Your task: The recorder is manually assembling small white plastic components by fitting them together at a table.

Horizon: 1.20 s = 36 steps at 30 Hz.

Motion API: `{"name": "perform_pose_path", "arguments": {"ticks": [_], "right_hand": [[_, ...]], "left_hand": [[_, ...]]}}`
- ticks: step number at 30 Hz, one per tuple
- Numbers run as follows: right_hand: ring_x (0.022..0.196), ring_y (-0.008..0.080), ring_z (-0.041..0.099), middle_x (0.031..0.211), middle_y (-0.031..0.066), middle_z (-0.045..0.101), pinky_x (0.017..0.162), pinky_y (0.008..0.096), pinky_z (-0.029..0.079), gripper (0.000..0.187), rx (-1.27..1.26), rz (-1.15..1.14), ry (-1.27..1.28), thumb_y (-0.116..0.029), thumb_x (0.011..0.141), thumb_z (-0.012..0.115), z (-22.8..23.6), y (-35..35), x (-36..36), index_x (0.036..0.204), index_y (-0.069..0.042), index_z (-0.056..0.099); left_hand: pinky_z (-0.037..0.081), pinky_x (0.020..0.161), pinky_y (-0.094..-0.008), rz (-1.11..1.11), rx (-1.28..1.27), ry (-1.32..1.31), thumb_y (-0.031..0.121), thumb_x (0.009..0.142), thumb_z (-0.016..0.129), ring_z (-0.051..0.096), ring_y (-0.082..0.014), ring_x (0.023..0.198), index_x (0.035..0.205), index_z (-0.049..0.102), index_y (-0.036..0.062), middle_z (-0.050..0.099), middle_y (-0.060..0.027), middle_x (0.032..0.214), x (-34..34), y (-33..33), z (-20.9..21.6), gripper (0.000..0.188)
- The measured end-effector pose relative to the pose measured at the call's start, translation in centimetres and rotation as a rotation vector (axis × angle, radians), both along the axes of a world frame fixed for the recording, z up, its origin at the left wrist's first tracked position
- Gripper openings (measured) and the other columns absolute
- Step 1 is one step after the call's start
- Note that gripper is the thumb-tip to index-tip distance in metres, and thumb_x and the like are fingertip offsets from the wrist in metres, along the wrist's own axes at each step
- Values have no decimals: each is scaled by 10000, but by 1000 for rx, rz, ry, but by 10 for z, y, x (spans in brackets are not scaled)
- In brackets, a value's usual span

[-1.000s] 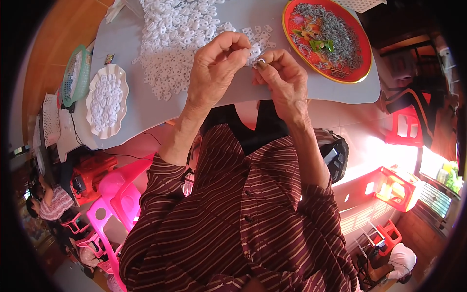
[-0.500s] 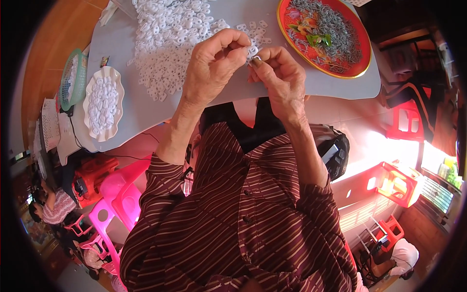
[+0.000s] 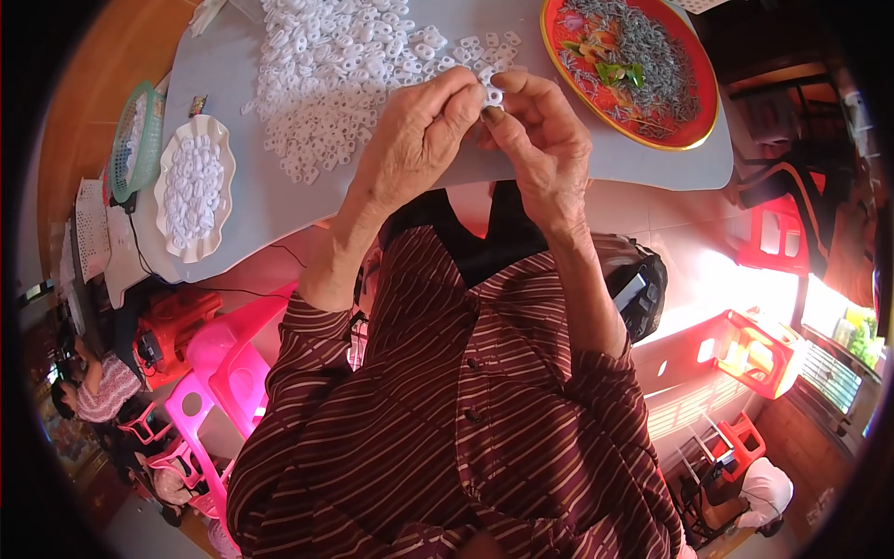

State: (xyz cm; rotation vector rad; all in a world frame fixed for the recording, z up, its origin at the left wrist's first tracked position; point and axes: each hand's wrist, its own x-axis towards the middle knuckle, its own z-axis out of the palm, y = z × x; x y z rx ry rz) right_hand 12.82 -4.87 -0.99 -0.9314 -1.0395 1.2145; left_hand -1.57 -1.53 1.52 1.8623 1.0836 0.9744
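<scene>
Between my two hands, over the table's front part, is a small white plastic piece (image 3: 494, 96) with a round hole. My right hand (image 3: 538, 140) pinches it between thumb and forefinger. My left hand (image 3: 424, 130) meets it from the other side, its thumb and forefinger pressed together at the piece's edge; whatever else those fingertips hold is hidden. Beyond my left hand spreads a heap of similar white plastic pieces (image 3: 321, 56), with flatter ones (image 3: 312, 135) nearest me. To the right, a red round tray (image 3: 707, 102) with a gold rim holds many small grey metal parts (image 3: 661, 70).
On the grey table (image 3: 279, 200), a white wavy-edged dish (image 3: 223, 140) of white pieces stands at the left, beside a green basket (image 3: 140, 149). Pink chairs (image 3: 233, 363) stand lower left. A red stool (image 3: 759, 349) is on the right. Other people sit farther off.
My left hand has turned slightly and lowered, its fingertips closing in on the white piece. The right hand has shifted a little, and the piece shows more clearly between them.
</scene>
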Motion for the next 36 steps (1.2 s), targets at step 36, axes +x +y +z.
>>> {"name": "perform_pose_path", "arguments": {"ticks": [36], "right_hand": [[751, 74, 565, 837, 34, 570, 675, 195, 477, 392, 21, 100, 40, 21, 789, 668, -3, 1, -3, 1144, 29, 501]], "left_hand": [[400, 531, -258, 43, -40, -179, 227, 932, 511, 449, -105, 562, 861, 534, 5, 498, -40, 619, -4, -6, -17, 235]]}}
